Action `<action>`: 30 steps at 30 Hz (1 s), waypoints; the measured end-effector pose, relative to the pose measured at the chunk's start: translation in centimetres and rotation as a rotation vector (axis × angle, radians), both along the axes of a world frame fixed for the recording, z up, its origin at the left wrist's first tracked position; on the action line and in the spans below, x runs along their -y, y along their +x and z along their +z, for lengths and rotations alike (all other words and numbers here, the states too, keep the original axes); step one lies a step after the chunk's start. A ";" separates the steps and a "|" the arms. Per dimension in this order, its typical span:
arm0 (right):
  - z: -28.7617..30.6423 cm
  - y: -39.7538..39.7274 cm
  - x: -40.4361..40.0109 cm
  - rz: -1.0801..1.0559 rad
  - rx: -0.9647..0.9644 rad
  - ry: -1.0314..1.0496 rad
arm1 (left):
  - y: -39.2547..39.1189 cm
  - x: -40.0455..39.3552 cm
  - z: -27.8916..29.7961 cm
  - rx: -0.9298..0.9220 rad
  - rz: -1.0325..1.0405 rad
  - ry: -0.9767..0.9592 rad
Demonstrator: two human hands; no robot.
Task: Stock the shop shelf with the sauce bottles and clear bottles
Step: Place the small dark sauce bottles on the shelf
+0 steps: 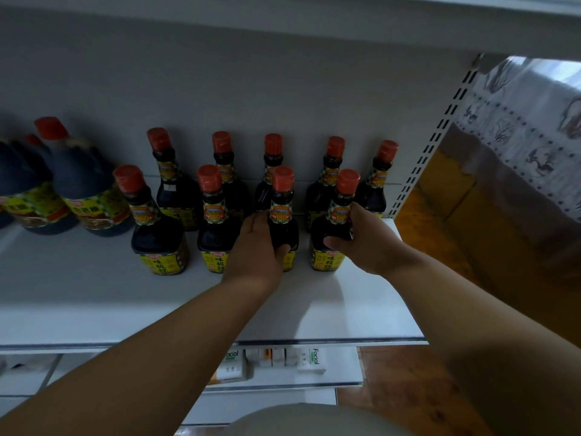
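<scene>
Now both hands are setting bottles in the front row, near the shelf's right edge: left hand fingers wrap one sauce bottle, right hand grips another. Nine small sauce bottles stand; no clear bottles visible yet.

Shelf: nine sauce bottles in two rows, five at back, four in front. Larger bottles to their left. Hands on the two rightmost front bottles. Tissue packs on shelf below.
</scene>
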State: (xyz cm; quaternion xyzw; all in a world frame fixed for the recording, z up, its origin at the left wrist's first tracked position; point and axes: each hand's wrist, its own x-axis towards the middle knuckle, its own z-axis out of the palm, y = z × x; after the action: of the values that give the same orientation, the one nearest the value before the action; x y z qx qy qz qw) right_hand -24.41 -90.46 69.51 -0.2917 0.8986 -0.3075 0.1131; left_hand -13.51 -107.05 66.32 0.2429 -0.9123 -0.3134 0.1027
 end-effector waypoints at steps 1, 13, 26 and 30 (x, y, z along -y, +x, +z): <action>0.1 0.1 0.1 -0.003 -0.003 0.003 | 0.0 0.0 0.0 -0.001 -0.001 -0.005; -0.6 0.2 0.7 -0.055 -0.021 0.034 | 0.1 0.1 -0.1 -0.018 -0.012 0.002; -3.1 8.3 4.4 -0.061 0.177 -0.170 | 3.5 -1.0 -4.3 -0.155 0.001 0.188; -3.7 7.9 5.1 -0.070 0.242 -0.169 | 3.2 -0.2 -4.6 -0.189 0.010 0.261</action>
State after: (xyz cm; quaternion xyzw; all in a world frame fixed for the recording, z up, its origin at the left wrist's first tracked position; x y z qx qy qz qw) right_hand -16.46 -95.60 65.82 -0.2293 0.8589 -0.4190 0.1848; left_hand -10.30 -106.87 61.73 0.2284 -0.8489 -0.4501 0.1572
